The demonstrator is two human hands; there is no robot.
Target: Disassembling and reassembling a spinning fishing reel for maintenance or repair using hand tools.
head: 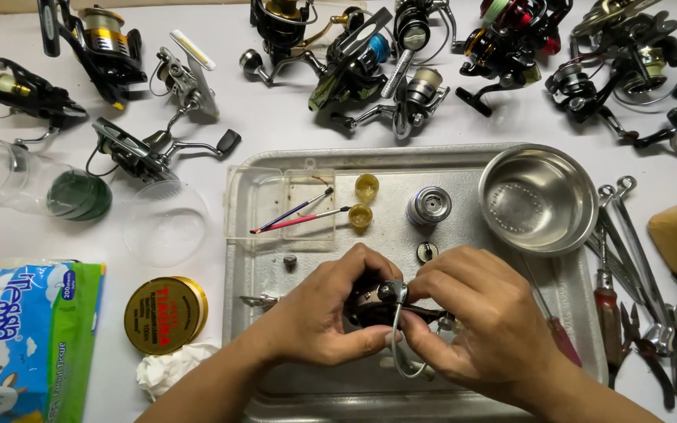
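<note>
Both hands close on a dark fishing reel body [370, 304] over the metal tray [464, 172]: the left hand [324, 313] cups its side, and the right hand [476, 317] pinches its front. Its thin silver wire bail [396, 345] curves down between them, glossy black housing mostly hidden.

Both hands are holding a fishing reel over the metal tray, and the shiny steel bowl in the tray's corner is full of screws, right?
Not quite. The head view shows the steel bowl with nothing in it; only its bare, shiny bottom is visible. The rest holds: the left hand and the right hand hold a fishing reel over the metal tray, and the bowl sits in the tray's corner.
</note>
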